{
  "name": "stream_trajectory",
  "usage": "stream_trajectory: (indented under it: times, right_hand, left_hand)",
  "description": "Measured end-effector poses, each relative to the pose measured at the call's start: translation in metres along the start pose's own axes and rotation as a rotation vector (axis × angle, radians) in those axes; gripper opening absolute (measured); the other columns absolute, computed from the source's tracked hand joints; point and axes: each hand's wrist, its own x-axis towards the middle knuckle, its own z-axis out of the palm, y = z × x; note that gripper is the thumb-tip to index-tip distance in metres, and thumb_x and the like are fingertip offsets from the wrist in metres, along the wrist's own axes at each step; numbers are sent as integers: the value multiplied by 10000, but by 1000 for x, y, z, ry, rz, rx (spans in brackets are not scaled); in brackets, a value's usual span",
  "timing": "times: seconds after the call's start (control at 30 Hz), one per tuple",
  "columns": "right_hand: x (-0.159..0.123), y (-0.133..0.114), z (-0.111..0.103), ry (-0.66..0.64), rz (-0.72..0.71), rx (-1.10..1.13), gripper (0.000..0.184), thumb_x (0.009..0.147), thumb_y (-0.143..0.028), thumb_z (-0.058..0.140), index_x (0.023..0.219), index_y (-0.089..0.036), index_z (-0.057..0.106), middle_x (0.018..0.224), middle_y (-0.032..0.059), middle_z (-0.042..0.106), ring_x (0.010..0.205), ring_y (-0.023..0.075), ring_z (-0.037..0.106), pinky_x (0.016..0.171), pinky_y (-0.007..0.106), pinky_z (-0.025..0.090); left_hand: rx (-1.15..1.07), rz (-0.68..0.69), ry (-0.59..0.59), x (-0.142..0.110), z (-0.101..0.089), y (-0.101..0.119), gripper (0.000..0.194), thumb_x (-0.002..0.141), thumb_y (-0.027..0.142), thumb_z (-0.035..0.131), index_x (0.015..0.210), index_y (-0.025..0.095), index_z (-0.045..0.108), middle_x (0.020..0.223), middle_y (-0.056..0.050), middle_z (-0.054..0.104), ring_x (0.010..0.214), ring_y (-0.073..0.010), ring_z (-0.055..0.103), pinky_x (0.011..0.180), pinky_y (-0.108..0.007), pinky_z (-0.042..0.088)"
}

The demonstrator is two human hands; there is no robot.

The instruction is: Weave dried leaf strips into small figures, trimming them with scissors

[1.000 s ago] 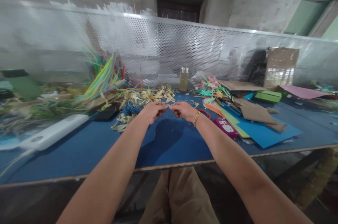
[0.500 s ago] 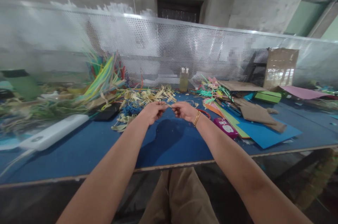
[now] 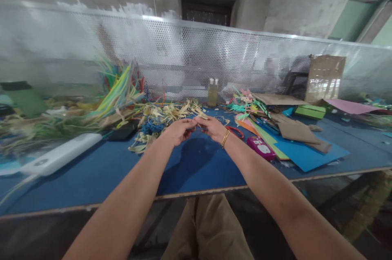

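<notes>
pale strips (image 3: pixel 167 111) lie heaped beyond the left hand (image 3: pixel 181 131); its fingertips pinch together, meeting the pinched right hand (image 3: pixel 213 128), anything between too small to tell. blue tabletop (image 3: pixel 196 170) runs to the near edge; purple case (image 3: pixel 261 148) right.

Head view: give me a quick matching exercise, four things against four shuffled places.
1. White bar with a cable
2. Bottle
3. Gold bracelet
4. Purple object

A. Upright in front of the perforated screen
B. On the table, left of the left hand
C. Beside the yellow-green paper
D. Around the wrist of the right hand

Pairs: 1-B, 2-A, 3-D, 4-C.
</notes>
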Motion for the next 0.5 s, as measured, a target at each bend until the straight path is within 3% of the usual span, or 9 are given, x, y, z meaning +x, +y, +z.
stream_trajectory:
  times: [0.2,0.37,0.5]
  right_hand:
    - [5,-3,-6,81,-24,71,260,597,-333,756,776,-177,649,694,-30,623,649,80,525,576,207,335]
    - [4,-8,-9,57,-6,89,226,612,-319,751,740,-173,637,651,-36,605,622,80,521,583,214,351]
    - [2,-11,-11,-2,-14,87,251,599,-335,771,724,-164,636,608,-33,580,597,79,506,568,215,354]
  left_hand:
    - [74,0,24,2,-2,1,262,527,301,800,687,171,639,657,-6,636,554,-94,545,482,-197,345]
    - [-17,51,157,7,-7,2,210,549,233,772,670,167,613,606,23,579,532,-79,524,455,-186,322]
    - [-78,107,335,7,-10,6,172,627,264,726,672,162,596,657,2,589,562,-81,516,472,-189,327]
